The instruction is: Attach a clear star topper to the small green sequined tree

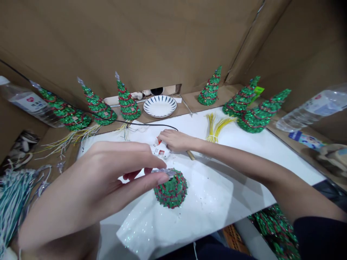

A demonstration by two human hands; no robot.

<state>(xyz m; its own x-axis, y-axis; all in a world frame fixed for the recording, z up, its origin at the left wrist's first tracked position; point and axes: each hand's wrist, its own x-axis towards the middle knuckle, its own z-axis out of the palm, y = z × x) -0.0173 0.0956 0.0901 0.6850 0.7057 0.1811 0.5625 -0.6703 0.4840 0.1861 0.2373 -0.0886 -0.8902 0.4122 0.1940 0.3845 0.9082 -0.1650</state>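
Note:
A small green sequin cone tree [171,190] with red bead strands stands on a white sheet near me. My left hand [114,177] pinches its tip, fingers closed on a clear silvery topper piece. My right hand [175,140] reaches across the table and rests on a white glue gun [160,150] with a black cord, fingers curled over it.
Finished green trees [127,104] [210,90] [257,115] line the back of the white table [244,144]. A striped plate [159,106], a bundle of yellow strands [215,126], plastic bottles [27,103] [311,110] and cardboard walls surround the work area. Pale cords [13,195] lie at left.

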